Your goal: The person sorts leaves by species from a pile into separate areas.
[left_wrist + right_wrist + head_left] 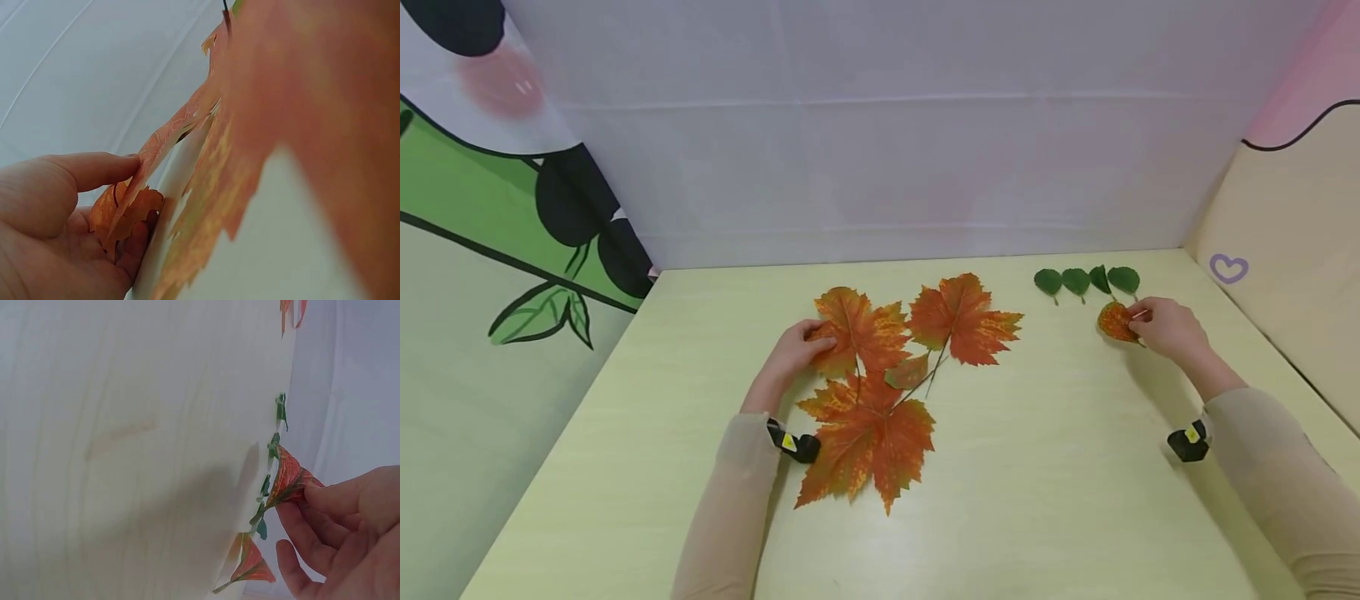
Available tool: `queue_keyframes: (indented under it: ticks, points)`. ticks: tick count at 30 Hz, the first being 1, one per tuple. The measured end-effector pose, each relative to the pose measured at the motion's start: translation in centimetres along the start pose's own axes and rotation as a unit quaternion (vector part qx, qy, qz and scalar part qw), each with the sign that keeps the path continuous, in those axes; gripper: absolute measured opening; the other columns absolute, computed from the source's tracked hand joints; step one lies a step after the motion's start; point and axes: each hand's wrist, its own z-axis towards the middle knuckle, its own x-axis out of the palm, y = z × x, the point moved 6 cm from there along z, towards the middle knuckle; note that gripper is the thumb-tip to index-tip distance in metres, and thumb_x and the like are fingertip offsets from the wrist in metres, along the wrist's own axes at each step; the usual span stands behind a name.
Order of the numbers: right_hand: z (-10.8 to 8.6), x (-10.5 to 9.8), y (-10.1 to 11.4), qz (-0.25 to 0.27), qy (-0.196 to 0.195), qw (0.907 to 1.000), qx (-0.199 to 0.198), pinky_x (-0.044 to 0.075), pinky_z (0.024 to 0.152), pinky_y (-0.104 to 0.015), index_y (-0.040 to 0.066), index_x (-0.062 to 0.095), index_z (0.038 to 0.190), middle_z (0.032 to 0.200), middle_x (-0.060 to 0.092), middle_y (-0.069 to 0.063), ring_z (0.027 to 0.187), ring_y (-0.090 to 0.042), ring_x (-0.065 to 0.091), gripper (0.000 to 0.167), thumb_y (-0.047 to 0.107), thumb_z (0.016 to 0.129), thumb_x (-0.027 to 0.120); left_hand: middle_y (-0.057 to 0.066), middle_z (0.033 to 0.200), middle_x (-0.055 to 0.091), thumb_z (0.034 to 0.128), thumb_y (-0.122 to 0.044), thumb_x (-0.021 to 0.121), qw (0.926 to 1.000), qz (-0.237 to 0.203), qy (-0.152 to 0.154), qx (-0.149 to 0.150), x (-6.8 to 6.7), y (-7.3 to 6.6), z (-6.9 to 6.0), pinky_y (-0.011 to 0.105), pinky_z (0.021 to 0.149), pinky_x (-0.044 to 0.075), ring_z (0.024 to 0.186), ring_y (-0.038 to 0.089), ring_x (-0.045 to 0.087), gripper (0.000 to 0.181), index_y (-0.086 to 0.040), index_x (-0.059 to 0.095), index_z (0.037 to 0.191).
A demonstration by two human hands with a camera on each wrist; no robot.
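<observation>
My left hand [797, 348] pinches the edge of an orange maple leaf [868, 333], thumb on top, as the left wrist view shows. A second maple leaf [962, 317] lies to its right, and a third, larger one [872, 433] lies nearer me. Between them is a small orange-green leaf [907, 372]. On the right, my right hand [1168, 327] pinches a small orange leaf [1116, 322] between thumb and fingers, just above the table. The right wrist view shows another small red-orange leaf [251, 562] by that hand; the head view hides it.
Several small green leaves [1075, 282] form a row near the back right of the pale wooden table [1037, 483]. A white cloth wall [887, 167] stands behind, with printed panels at both sides. Each wrist bears a small black camera [1187, 442].
</observation>
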Motion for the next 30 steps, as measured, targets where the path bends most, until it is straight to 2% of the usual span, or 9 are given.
queue_keyframes:
  ticks: [9, 14, 18, 24, 30]
  points:
    - [-0.2, -0.4, -2.0, 0.002, -0.013, 0.9989, 0.045, 0.041, 0.054, -0.032, -0.007, 0.051, 0.115, 0.107, 0.056, -0.029, 0.089, -0.043, 0.053, 0.035, 0.015, 0.089, 0.048, 0.019, 0.133, 0.043, 0.0907, -0.022, 0.055, 1.0000, 0.003, 0.000, -0.004, 0.0, -0.2, 0.0, 0.042, 0.097, 0.037, 0.115, 0.031, 0.045, 0.053, -0.001, 0.037, 0.136]
    - [-0.1, -0.1, -2.5, 0.004, -0.006, 0.9984, 0.056, 0.040, 0.056, -0.034, -0.008, 0.050, 0.116, 0.105, 0.055, -0.029, 0.088, -0.041, 0.052, 0.036, 0.015, 0.089, 0.048, 0.018, 0.132, 0.043, 0.0908, -0.021, 0.055, 1.0000, 0.001, -0.001, -0.006, 0.0, -0.2, -0.1, 0.042, 0.097, 0.037, 0.115, 0.031, 0.044, 0.052, -0.001, 0.037, 0.135]
    - [-0.2, 0.0, -2.6, -0.007, -0.007, 0.9980, 0.062, 0.041, 0.058, -0.038, -0.008, 0.050, 0.116, 0.108, 0.054, -0.031, 0.090, -0.045, 0.050, 0.037, 0.017, 0.089, 0.048, 0.020, 0.132, 0.043, 0.0903, -0.023, 0.056, 0.9999, 0.011, -0.001, -0.002, 0.0, -0.2, -0.1, 0.043, 0.098, 0.036, 0.115, 0.031, 0.044, 0.053, 0.001, 0.038, 0.135]
    - [-0.5, 0.0, -2.5, -0.052, -0.017, 0.9957, 0.075, 0.042, 0.053, -0.042, -0.008, 0.051, 0.113, 0.107, 0.054, -0.032, 0.086, -0.047, 0.052, 0.037, 0.018, 0.088, 0.047, 0.019, 0.127, 0.047, 0.0875, -0.031, 0.060, 0.9996, 0.020, -0.007, 0.019, -0.1, 0.1, 0.1, 0.041, 0.094, 0.040, 0.109, 0.029, 0.048, 0.056, 0.001, 0.043, 0.130]
    - [-0.5, -0.4, -1.3, -0.117, -0.041, 0.9898, 0.070, 0.042, 0.057, -0.050, -0.010, 0.051, 0.107, 0.098, 0.052, -0.031, 0.083, -0.046, 0.052, 0.033, 0.015, 0.086, 0.047, 0.019, 0.132, 0.044, 0.0898, -0.022, 0.057, 1.0000, 0.007, -0.003, 0.000, -0.1, 0.2, 0.2, 0.043, 0.099, 0.036, 0.116, 0.031, 0.044, 0.052, 0.000, 0.039, 0.134]
